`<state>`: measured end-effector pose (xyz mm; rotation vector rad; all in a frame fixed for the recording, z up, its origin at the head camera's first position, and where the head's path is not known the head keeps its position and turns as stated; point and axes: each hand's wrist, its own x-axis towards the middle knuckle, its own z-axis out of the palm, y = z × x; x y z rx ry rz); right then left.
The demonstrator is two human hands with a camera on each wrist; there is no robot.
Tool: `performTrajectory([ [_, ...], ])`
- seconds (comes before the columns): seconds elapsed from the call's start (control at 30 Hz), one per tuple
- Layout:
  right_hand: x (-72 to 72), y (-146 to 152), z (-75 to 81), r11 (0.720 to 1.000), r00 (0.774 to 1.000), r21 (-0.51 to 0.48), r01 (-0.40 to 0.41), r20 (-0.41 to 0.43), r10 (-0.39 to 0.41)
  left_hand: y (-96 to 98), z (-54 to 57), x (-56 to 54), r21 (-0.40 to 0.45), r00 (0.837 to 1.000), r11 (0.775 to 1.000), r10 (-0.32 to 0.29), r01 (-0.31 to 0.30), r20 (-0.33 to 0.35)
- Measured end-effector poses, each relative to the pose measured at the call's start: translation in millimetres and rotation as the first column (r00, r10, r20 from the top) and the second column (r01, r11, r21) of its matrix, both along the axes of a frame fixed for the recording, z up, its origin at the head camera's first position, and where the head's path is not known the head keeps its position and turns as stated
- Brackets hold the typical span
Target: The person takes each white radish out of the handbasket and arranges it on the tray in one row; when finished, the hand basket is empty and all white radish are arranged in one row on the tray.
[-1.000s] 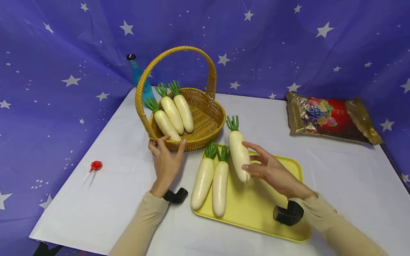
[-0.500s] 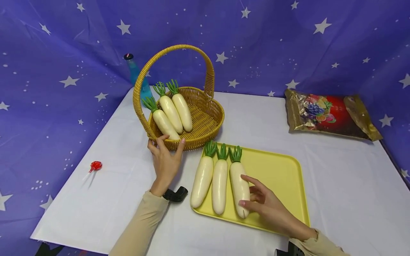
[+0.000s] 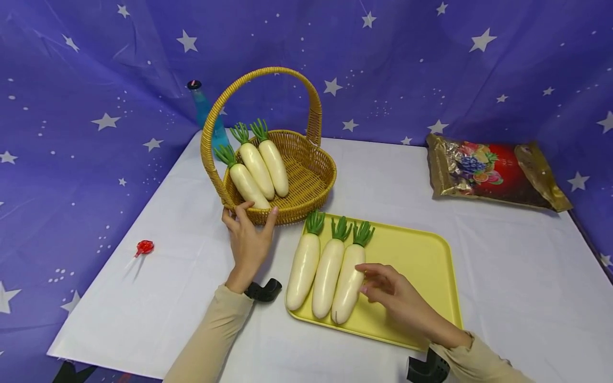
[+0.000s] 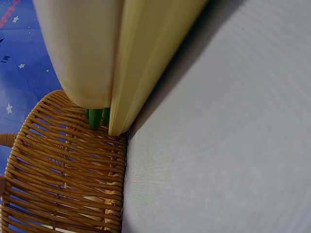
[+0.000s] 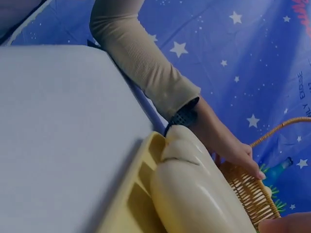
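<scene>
Three white radishes with green tops lie side by side at the left of a yellow tray (image 3: 412, 252). Beside the rightmost radish (image 3: 348, 284) is my right hand (image 3: 399, 298), its loosely bent fingers right at the radish's side and not wrapped round it. My left hand (image 3: 250, 244) holds the near rim of a wicker basket (image 3: 306, 205), a finger over the edge and the thumb outside. Inside the basket, three more radishes (image 3: 256, 170) lean on its left side, tops over the rim. In the right wrist view, a radish (image 5: 199, 194) lies close to the camera.
A blue bottle (image 3: 203, 109) stands behind the basket. A red lollipop (image 3: 144, 247) lies on the white tabletop (image 3: 191, 266) at the left. At the back right is a gold and red packet (image 3: 493, 173). Starry purple cloth (image 3: 383, 69) hangs behind and beside the table.
My right hand has lowered the third radish onto the tray, and it has shifted left against the others. The fingers have loosened from it. My left hand has stayed at the basket.
</scene>
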<state>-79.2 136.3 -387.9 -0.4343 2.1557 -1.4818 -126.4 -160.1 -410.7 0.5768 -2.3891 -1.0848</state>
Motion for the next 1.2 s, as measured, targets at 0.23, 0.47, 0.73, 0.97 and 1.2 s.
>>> performTrajectory([
  [0.23, -13.7, -1, 9.5, 0.999, 0.999, -0.023, 0.033, -0.043, -0.034, 0.4, -0.5, -0.1, -0.014, 1.0, 1.0, 0.003, -0.003, -0.016],
  [0.47, -36.0, -15, 27.7, 0.997, 0.991, -0.051, 0.051, -0.119, -0.057, 1.6, -0.4, 0.0, -0.015, 1.0, 1.0, 0.0, 0.0, -0.014],
  [0.73, -91.5, -76, 41.8, 0.926, 0.997, -0.376, 0.031, -0.053, -0.054, 1.4, 0.0, -0.2, -0.02, 1.0, 1.0, 0.004, -0.005, -0.024],
  [0.97, -143.3, -150, 41.3, 0.86, 0.989, -0.5, 0.104, -0.043, -0.144, 0.4, 1.5, 0.8, -0.035, 0.999, 0.999, -0.001, 0.0, -0.035],
  [1.2, -175.5, -196, 35.2, 0.777, 0.966, -0.574, 0.258, 0.162, -0.2, 0.7, 1.9, 1.2, -0.044, 0.999, 0.999, 0.012, -0.014, -0.039],
])
